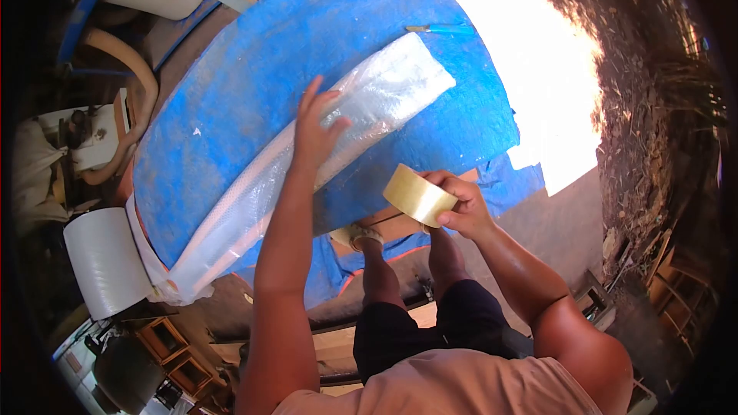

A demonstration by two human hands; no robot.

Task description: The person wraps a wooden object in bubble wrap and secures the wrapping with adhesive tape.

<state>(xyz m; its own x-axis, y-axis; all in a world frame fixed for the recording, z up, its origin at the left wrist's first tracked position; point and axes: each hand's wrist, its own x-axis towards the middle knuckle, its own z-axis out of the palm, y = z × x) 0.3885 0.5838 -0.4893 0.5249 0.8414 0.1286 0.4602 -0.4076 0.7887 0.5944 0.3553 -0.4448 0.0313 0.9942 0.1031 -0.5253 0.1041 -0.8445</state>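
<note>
A long bundle in clear bubble wrap (382, 86) lies diagonally over the blue tarp (223, 115), its wide end toward the upper right. My left hand (316, 129) is over the middle of this bundle, fingers spread and holding nothing; whether it touches the wrap I cannot tell. In my right hand (467, 206) is a roll of clear packing tape (419, 196), gripped at its side between thumb and fingers. The roll is held above the near edge of the tarp, apart from the bundle.
A blue-handled tool, perhaps a knife or brush (440, 28), rests past the bundle's far end. A large roll of bubble wrap (106, 263) stands at the left. Wooden frames (177, 353) are at the lower left. Bright sunlit ground (553, 77) lies to the right.
</note>
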